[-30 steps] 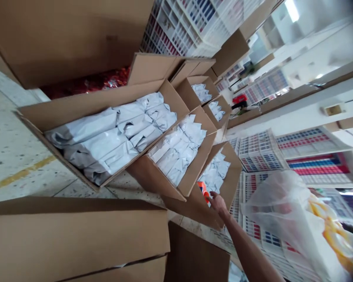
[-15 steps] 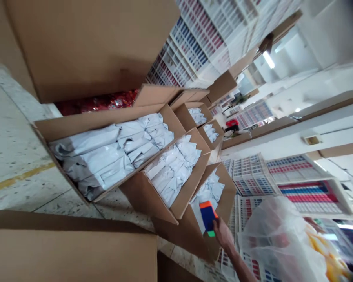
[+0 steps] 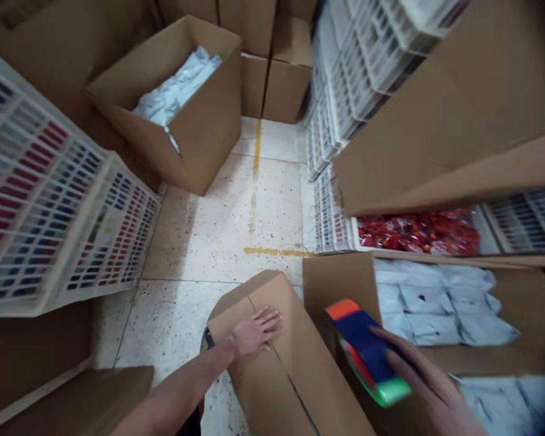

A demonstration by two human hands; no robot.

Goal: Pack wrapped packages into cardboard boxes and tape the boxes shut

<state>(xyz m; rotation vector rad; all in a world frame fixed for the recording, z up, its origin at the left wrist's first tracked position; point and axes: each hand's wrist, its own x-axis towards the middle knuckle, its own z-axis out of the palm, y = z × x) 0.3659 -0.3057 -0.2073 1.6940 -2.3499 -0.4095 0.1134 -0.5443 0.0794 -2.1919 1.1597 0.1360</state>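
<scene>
My left hand (image 3: 257, 330) lies flat on top of a closed cardboard box (image 3: 309, 369), its fingers stretched out. A seam runs along the box top beneath it. On the right, my right hand (image 3: 420, 375) is wrapped round a blue, orange and green tool (image 3: 367, 345) that looks like a tape dispenser. The tool is held in the air to the right of the closed box, its orange end pointing away from me and its green end nearest my hand. Motion blurs this hand a little.
Open cartons with white wrapped packs (image 3: 436, 303) stand at right, beside a tray of red packets (image 3: 418, 233). Another open carton (image 3: 209, 127) stands at the back left. Plastic crates (image 3: 63, 212) are stacked at left and behind. Speckled floor (image 3: 222, 224) lies between.
My view has swung round and levelled, bringing the closed box into sight. My left hand now shows, resting on that box. The blue, orange and green tool remains in my right hand, now closer.
</scene>
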